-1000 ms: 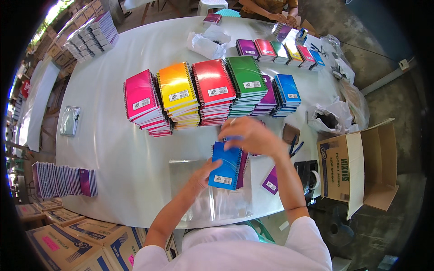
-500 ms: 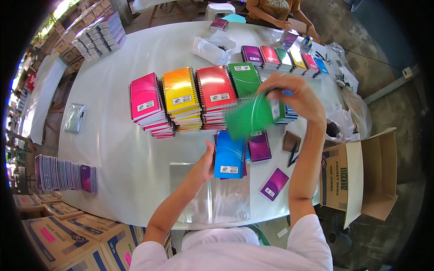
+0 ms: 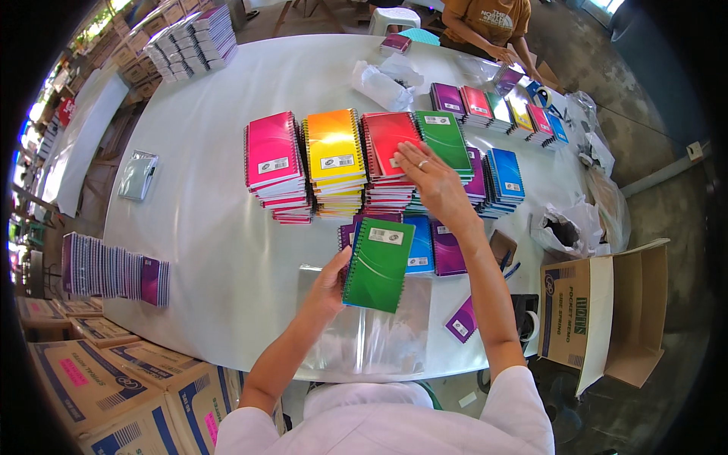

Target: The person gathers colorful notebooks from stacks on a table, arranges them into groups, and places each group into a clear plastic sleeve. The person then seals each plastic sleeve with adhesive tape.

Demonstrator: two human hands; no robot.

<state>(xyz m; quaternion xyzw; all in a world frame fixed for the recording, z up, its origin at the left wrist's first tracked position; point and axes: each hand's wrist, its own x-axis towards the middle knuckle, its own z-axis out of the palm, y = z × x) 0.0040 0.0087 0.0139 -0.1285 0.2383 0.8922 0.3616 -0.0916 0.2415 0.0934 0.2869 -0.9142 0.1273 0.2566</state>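
Note:
My left hand (image 3: pixel 331 279) is closed on the edge of a few spiral notebooks. A green notebook (image 3: pixel 379 269) lies on top of them, tilted, with a blue edge showing below it. My right hand (image 3: pixel 441 189) reaches forward, its fingers stretched flat on the top of the red notebook stack (image 3: pixel 388 136); its thumb is hidden. Left of that stand the yellow stack (image 3: pixel 332 140) and the pink stack (image 3: pixel 271 148). To its right are the green stack (image 3: pixel 446 136), a purple stack (image 3: pixel 475 178) and a blue stack (image 3: pixel 506 171). Just beyond my left hand lie blue (image 3: pixel 418 239) and purple notebooks (image 3: pixel 449 250).
Clear plastic sheets (image 3: pixel 371 341) lie at the table's near edge, a loose purple notebook (image 3: pixel 462 320) to their right. An open carton (image 3: pixel 565 307) stands at the right. Bundled notebooks (image 3: pixel 114 265) sit far left. Another person (image 3: pixel 489 30) works across the table.
The green notebook my right hand was carrying now lies on top of the ones in my left hand. My right hand has moved forward and left onto the red stack. The view has shifted slightly.

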